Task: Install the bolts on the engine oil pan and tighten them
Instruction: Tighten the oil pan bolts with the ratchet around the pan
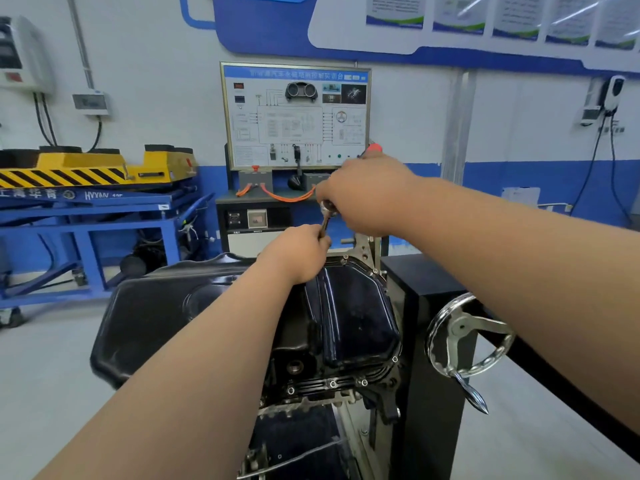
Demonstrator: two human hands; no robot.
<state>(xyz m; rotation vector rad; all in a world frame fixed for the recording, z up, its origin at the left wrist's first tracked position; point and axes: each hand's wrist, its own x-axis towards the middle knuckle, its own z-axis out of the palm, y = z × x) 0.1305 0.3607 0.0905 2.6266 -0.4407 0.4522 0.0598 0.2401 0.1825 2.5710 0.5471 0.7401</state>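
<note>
— Where's the bolt being worked?
— Likely at the oil pan's [353, 317] far rim, hidden below the left grip [299, 252].
— And the ratchet [325, 207]?
— Shaft near-upright above it; the left grip, nearer, curls round the shaft, and the right grip [367, 195] wraps the handle.

White letters reading "HVYAN" are printed on the blue lift frame [138, 197], with white Chinese characters to their left and blurred digits after them. A Chinese title line is carried along the top of the training board [296, 116], too blurred to be read. The print on the wall posters [394, 8] cannot be made out.
</note>
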